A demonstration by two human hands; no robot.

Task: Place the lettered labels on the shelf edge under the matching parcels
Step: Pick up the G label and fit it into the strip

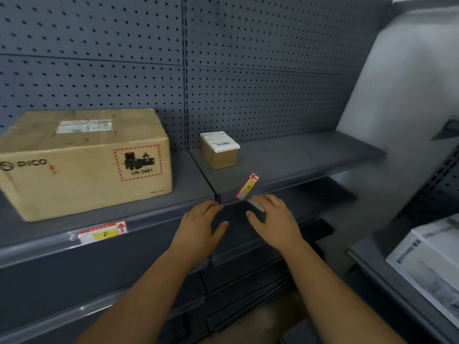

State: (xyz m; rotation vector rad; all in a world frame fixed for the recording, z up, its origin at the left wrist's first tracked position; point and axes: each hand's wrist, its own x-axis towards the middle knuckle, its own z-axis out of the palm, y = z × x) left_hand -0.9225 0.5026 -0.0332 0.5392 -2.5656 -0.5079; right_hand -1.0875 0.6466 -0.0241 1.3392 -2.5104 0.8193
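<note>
Right hand (270, 219) pinches the tilted label (248, 186), left hand (201, 219) released; level it under the small parcel (219, 150) before pressing.

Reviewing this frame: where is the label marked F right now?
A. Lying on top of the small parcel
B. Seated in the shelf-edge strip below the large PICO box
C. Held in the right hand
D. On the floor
B: the F label sits in the shelf edge strip directly below the large PICO box, away from both hands.
</note>
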